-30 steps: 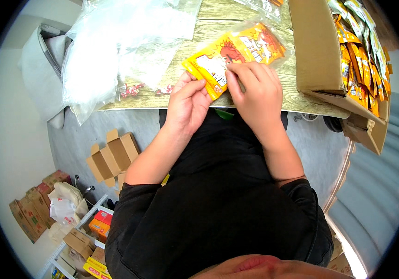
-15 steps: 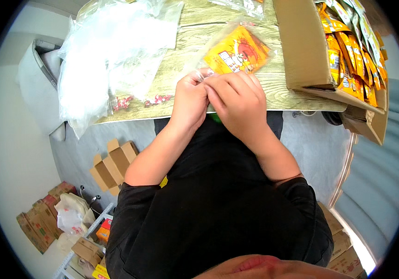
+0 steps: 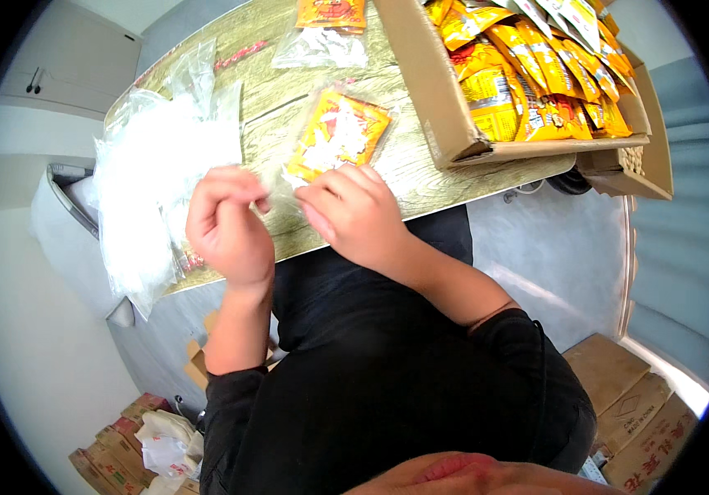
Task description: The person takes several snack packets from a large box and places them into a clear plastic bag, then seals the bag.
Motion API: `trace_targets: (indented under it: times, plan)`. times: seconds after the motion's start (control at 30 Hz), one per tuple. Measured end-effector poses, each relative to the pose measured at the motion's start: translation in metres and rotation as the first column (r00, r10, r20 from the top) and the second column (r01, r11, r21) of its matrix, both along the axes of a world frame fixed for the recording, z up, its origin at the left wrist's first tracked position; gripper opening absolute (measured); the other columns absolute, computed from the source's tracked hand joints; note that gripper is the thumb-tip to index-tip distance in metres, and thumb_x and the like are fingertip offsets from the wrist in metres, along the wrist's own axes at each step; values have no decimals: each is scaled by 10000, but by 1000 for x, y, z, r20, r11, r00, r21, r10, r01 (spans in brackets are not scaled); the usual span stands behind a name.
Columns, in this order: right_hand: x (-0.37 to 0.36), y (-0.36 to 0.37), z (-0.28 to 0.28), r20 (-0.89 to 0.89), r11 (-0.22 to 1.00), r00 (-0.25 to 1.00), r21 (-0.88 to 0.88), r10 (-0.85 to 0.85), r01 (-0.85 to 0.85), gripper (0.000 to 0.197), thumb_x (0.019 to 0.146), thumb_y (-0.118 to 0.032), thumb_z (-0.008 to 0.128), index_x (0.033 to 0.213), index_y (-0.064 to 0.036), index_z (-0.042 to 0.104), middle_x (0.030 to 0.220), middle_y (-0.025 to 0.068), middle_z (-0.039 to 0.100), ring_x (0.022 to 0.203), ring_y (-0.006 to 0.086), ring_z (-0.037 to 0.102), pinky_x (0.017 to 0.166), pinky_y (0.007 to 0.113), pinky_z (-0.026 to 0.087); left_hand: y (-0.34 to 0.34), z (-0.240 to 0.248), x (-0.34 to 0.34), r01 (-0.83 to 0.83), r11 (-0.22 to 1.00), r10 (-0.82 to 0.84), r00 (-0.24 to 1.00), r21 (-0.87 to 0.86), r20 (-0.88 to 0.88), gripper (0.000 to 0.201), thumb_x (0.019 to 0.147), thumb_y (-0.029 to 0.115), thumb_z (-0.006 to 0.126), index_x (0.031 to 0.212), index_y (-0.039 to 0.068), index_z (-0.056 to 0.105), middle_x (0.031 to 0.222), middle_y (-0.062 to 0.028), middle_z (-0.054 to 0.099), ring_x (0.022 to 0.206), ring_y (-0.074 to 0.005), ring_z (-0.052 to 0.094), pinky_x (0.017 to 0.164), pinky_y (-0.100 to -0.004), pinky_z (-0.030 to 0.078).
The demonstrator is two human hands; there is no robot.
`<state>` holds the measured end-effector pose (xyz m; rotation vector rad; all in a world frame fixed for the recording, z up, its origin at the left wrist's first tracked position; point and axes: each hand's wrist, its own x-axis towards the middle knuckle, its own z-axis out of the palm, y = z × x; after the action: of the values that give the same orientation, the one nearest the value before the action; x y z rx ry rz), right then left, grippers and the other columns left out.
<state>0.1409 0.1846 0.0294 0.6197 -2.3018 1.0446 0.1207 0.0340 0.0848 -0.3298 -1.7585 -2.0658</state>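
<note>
Head view, clock read from its middle: two bare hands are at work over one wooden-topped table (image 3: 272,95). Two bagged orange packets lie on it: the nearer bagged packet (image 3: 340,136) at twelve, just beyond the right hand (image 3: 353,210), and the farther bagged packet (image 3: 331,15) also at twelve, near the top edge. One heap of clear bags (image 3: 152,177) spreads at ten, and one cardboard box (image 3: 412,74) full of orange packets (image 3: 557,120) and some white packets (image 3: 573,21) stands between one and two.

Half a second ago both hands met at the nearer bag's lower end; now the left hand (image 3: 232,227) has come away to nine, apart from it, beside the heap. The whole view has turned too, bringing more of the cartons (image 3: 639,412) at four into sight.

The left fingers are curled and blurred; I cannot tell whether they hold anything. The right fingers are bent, thumb and forefinger close together at the bag's lower end, but whether they pinch it is unclear. The heaped bags and boxed packets overlap too much to count. The farther bagged packet is cut off at the top.
</note>
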Motion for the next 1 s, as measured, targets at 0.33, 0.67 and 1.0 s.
trace_targets:
  times: [0.33,0.67,1.0]
  plan:
    - [12,-7,-7,-9,999,1000,42,-21,21,176,760,-110,651,933,-81,670,898,65,607,847,266,617,755,410,484,197,83,-99,116,-52,-725,679,-992,117,208,877,181,662,1063,128,739,982,-110,701,944,-322,683,815,-435,552]
    - [12,5,-6,15,999,1000,43,-17,16,115,764,-118,721,870,-79,697,845,65,638,846,266,648,753,418,503,114,91,-73,280,637,-496,862,-718,-103,286,927,3,537,1210,39,565,997,-100,677,944,-217,696,830,-334,545]
    - [-2,-7,-17,79,1000,997,28,-6,4,104,798,-147,738,877,-100,689,825,75,633,815,276,645,749,416,488,-103,-5,15,77,985,2,891,-156,455,171,905,22,733,1043,5,635,947,-41,698,819,-89,651,713,-228,527]
